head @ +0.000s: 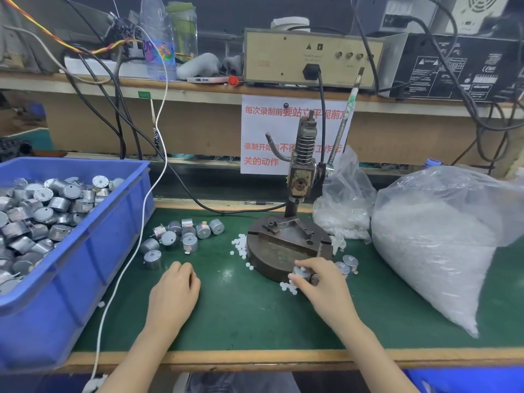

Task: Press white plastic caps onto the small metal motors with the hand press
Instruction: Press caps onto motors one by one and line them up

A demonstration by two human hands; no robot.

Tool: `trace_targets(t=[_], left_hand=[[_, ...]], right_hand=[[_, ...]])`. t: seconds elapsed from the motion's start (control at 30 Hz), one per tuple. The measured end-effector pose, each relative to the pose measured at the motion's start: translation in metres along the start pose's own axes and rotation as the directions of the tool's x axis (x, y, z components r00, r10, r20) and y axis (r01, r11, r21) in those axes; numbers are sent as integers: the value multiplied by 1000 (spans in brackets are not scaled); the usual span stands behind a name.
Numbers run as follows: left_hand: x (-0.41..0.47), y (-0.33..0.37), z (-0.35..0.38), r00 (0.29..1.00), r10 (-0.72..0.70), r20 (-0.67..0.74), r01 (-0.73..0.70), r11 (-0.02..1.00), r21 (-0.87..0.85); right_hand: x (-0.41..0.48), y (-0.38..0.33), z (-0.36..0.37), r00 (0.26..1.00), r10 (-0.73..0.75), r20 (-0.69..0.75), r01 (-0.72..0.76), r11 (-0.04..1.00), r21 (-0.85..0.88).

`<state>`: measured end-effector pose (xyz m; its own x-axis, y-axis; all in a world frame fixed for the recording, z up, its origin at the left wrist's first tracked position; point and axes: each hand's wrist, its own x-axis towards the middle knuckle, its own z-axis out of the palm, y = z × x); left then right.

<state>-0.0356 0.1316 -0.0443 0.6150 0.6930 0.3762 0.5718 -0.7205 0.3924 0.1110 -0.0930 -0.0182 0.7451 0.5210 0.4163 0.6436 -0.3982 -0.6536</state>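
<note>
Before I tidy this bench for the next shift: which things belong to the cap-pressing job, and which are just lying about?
Job: hand press; motor gripped by the right hand; loose motors; blue bin of motors; loose white caps; big bag of white parts.
Lying about: water bottle; green bottle; beige power unit; printed notice.

The counter point(243, 313) is showing a dark green top with a pale wooden edge. The bin point(93, 259) is standing out in bright blue, and the motors point(181, 236) are shining silver-grey. The caps point(239, 245) are looking plain white. The press point(283, 251) is wearing dark brown rust, and the sign point(263, 131) is carrying red characters on white paper.
</note>
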Motion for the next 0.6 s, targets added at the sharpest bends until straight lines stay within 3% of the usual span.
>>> trace_targets(t=[0.2,0.4,0.6], left_hand=[[-1,0,-1,1000,1,5,-1,1000,8],[-2,-1,-1,1000,6,-1,-6,1000,-1],[-1,-1,-1,1000,8,6,-8,1000,1]], right_hand=[[-8,8,-9,995,-93,-33,82,965,-249],[-17,13,-5,989,-131,62,145,906,-398],[-16,22,-5,995,-79,-68,39,887,-460]])
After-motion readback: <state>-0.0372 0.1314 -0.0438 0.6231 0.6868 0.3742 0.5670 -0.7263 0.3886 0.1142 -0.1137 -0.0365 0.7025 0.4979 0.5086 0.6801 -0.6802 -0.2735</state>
